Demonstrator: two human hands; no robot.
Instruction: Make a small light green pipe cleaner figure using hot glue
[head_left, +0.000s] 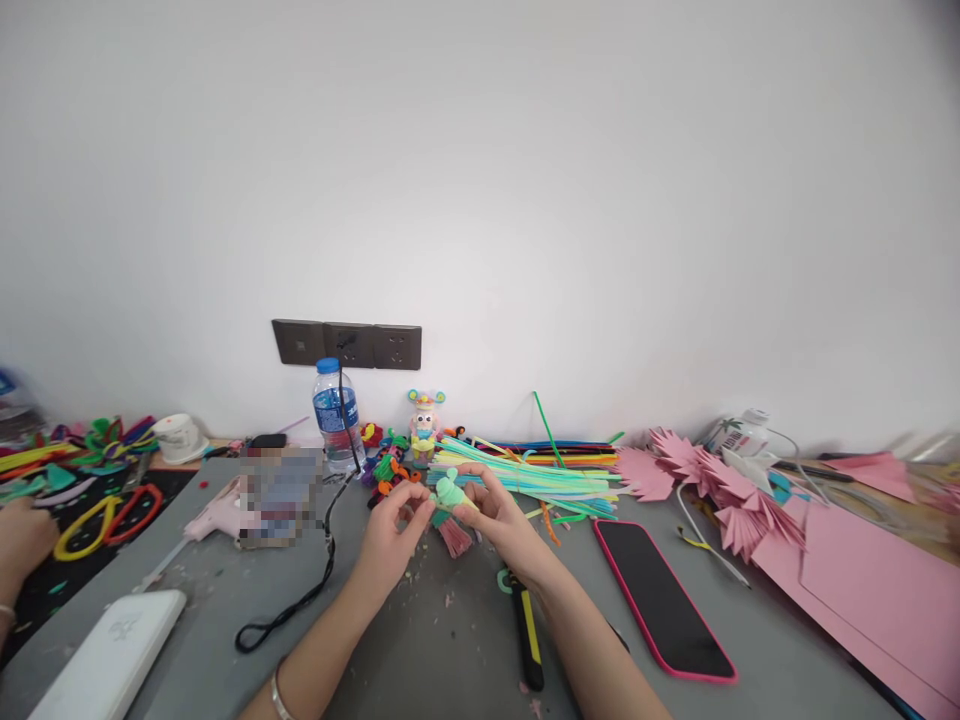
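Observation:
My left hand [391,532] and my right hand [504,520] meet over the middle of the grey table. Between their fingertips is a small mint-green fuzzy pipe-cleaner figure [450,490], with rounded bumps on top and a yellowish-green part below. My left thumb and forefinger pinch its left side, while the right fingers grip its right side. A pink tassel-like piece [454,537] shows just beneath; whether it is attached I cannot tell. Under my right wrist lies a black-and-yellow handled tool [529,640], its upper end partly hidden.
Behind my hands are bundled pipe cleaners [532,475], a toy figure [424,425] and a water bottle [336,415]. A phone [664,600] and pink paper [885,590] lie right. Leftward are a glue gun [217,512], a white power bank [112,655] and another person's hand [24,545].

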